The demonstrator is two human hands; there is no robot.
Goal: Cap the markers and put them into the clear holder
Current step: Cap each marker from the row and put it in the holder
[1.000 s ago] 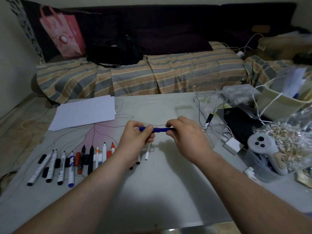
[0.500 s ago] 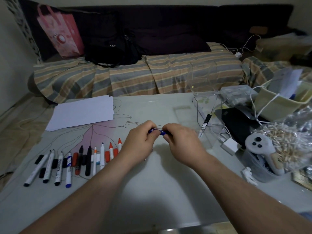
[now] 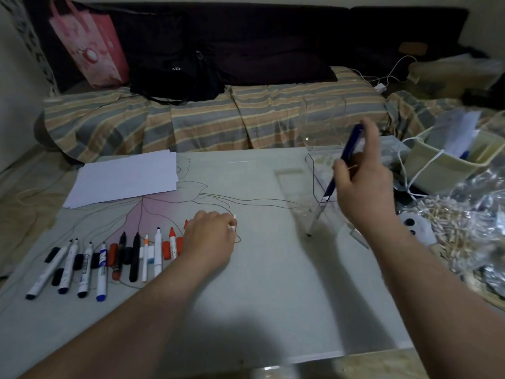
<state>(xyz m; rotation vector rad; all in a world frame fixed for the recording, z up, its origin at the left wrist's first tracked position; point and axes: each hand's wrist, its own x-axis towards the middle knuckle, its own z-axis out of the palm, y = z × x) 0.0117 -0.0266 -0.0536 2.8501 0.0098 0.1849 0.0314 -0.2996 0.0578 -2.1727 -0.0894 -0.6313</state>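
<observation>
My right hand (image 3: 363, 184) holds a capped blue marker (image 3: 348, 147) nearly upright, its lower end at the clear holder (image 3: 322, 162) on the table's right side. One marker (image 3: 317, 214) leans inside the holder. My left hand (image 3: 211, 233) rests on the table at the right end of a row of several uncapped markers (image 3: 134, 255), its fingers closed on a thin white marker (image 3: 232, 225). Loose caps, black, orange and white, lie among the row.
A stack of white paper (image 3: 123, 177) lies at the table's back left. To the right are a game controller (image 3: 418, 228), a bag of cotton swabs (image 3: 459, 231), a cream box (image 3: 451, 162) and cables. A striped couch runs behind the table.
The hands were together, pressing the cap onto the blue marker. Now my right hand has carried it right to the holder, and my left hand has dropped to the marker row.
</observation>
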